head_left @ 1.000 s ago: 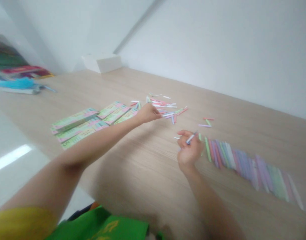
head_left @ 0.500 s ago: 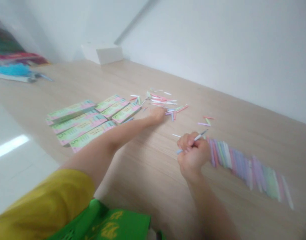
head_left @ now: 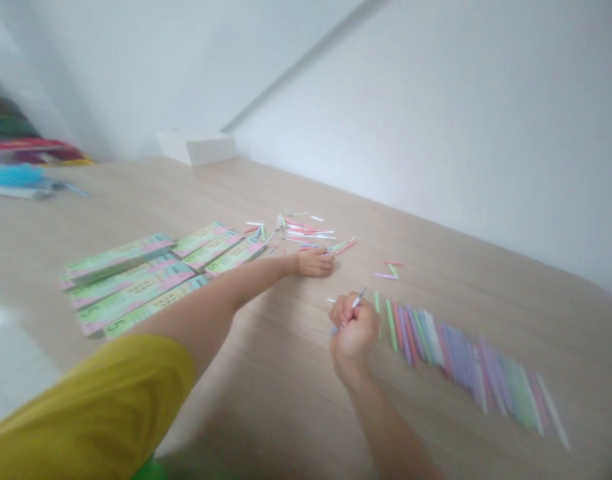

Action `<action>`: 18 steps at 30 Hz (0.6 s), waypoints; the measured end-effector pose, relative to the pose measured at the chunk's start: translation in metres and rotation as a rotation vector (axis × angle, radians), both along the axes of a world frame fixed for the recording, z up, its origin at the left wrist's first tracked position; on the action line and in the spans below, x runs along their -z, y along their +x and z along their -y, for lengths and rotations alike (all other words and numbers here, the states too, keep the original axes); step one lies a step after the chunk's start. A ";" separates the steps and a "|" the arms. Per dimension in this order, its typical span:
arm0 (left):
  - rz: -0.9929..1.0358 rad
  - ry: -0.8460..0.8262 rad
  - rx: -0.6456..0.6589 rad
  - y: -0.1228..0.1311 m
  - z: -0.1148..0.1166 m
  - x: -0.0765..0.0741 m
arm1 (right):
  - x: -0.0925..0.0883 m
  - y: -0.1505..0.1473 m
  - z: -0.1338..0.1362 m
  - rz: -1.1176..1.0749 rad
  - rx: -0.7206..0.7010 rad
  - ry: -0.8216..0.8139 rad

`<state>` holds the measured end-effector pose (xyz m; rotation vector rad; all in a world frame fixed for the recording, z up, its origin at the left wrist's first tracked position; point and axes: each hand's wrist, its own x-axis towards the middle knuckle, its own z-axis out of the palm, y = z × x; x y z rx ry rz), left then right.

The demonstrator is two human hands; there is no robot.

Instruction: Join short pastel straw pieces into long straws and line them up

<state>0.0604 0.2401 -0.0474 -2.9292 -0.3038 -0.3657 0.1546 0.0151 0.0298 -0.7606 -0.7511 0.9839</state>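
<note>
My left hand (head_left: 316,262) lies palm down at the near edge of a loose pile of short pastel sticks (head_left: 306,232). Its fingers reach over several of them, and whatever is under the fingertips is hidden. My right hand (head_left: 353,327) is closed round a slim white pen (head_left: 359,298), whose grey pointed tip sticks up above the fist. Beside that hand, a long row of pastel sticks (head_left: 456,353) in green, pink, purple and white runs off to the right, laid side by side.
Several long green-and-pink boxes (head_left: 136,287) lie in two groups at the left. A few stray sticks (head_left: 386,275) rest between pile and wall. Farther back are a white box (head_left: 201,148) against the wall and a blue item (head_left: 16,177) on the wooden tabletop (head_left: 286,400).
The view has shifted, with the scene now lower and farther left. My right hand has moved away from the row's left end, uncovering green sticks there. My left hand stays by the loose pile.
</note>
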 end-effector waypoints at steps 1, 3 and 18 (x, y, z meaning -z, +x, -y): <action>0.018 -0.034 0.020 -0.002 0.001 -0.002 | 0.002 0.001 -0.001 0.002 0.013 0.007; 0.096 -0.101 0.021 -0.008 0.006 -0.008 | 0.005 0.003 -0.004 0.031 0.036 0.012; 1.725 -1.342 -0.686 -0.044 0.166 0.008 | 0.059 0.033 -0.030 0.996 0.458 -0.104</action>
